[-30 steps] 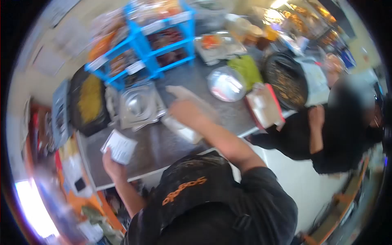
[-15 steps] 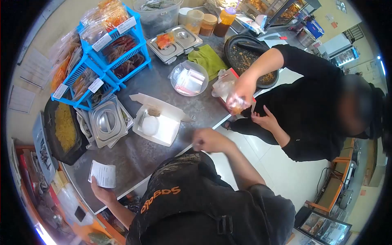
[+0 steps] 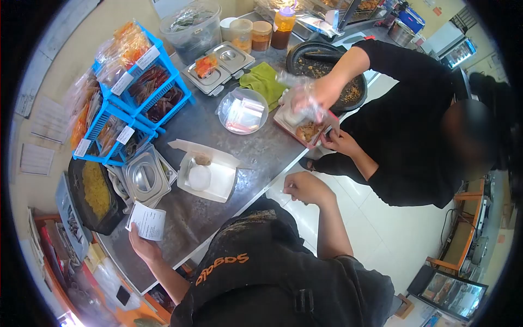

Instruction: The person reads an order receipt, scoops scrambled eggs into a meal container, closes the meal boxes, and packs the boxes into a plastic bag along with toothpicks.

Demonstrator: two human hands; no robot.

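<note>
1. Over the table's left end, the left hand (image 3: 144,246) grips a paper slip (image 3: 148,222) between thumb and fingers; its printed lines are too small to read.
2. Past the table edge, over the pale tiled floor (image 3: 376,226), the right hand (image 3: 308,188) hangs with fingers bent inward; I cannot tell whether it is fully closed or holds anything.
3. Between the hands, farther in, the open carton (image 3: 222,180) sits on the smeared dark grey table (image 3: 188,218). Plain white inside, it holds a rounded white mound (image 3: 199,178) and a small brown piece (image 3: 202,158), hard to identify.
4. Near the same edge, a co-worker's hand (image 3: 316,95), blurred under clear plastic, partly hides a red-sided box (image 3: 291,135).
5. Behind, blue racks (image 3: 180,87) hold packets; the display case (image 3: 370,10) is cut off above.
</note>
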